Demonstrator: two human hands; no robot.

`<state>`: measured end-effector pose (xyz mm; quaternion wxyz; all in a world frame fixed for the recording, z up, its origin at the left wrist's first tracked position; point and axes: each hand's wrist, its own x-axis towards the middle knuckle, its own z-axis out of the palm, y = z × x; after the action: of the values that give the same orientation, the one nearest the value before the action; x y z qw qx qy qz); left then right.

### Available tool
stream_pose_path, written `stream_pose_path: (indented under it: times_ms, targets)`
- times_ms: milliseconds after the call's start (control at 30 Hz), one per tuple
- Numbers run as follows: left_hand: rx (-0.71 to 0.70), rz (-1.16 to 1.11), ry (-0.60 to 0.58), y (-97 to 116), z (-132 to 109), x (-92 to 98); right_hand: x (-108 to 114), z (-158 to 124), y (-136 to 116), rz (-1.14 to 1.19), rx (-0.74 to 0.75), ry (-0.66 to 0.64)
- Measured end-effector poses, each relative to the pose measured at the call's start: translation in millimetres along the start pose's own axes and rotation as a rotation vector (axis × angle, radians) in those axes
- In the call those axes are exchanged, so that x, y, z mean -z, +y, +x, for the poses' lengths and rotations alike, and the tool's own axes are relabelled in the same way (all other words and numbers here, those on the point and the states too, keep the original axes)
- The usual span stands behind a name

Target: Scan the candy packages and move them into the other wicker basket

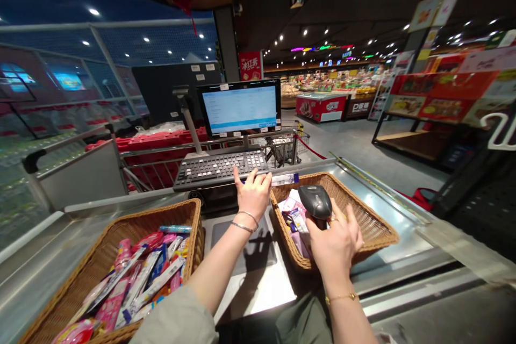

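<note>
I have bare steel counter [387, 193] on the right of the frame, running out to a raised rail at its far edge. The centre is tighter, hemmed in by two wicker baskets. The left basket [161, 212] in the lower left is piled with glossy, flat packets in pink, blue and white. The right basket [374, 226] holds only a few, bunched at its near-left corner. Both baskets have coarse woven rims with rounded corners. Between them a flat dark panel [226, 236] sits flush in the counter. Beyond it are a black keyboard [213, 167] and a lit monitor [241, 107] on a post. My left hand [253, 193] is at the keyboard's near-right edge, fingers curled on a slim packet [287, 178] that sticks out rightward over the right basket's far rim. My right hand [334, 242] is wrapped around a smooth black scanner [316, 201], its rounded head raised over that basket, just below and right of the packet.
</note>
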<state>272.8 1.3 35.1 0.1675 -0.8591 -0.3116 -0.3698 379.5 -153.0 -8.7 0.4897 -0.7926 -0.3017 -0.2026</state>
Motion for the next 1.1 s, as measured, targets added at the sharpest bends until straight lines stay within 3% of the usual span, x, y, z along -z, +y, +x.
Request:
stream_pose_path:
  times_ms: [300,500,700,867,1100]
  targets:
    - [-0.106,-0.036,-0.115,13,7,-17.2,2,14,24,0.022,-0.162,0.044]
    - [-0.258,-0.09,-0.188,37,19,-33.2,5,20,29,0.055,-0.222,0.081]
    - [-0.213,-0.066,-0.164,51,24,-43.9,8,21,28,0.058,-0.251,0.072]
    - [-0.129,-0.04,-0.159,39,14,-33.6,6,19,24,0.061,-0.229,0.063]
    - [-0.01,-0.047,-0.158,21,-13,-0.4,2,10,15,0.067,-0.147,0.041]
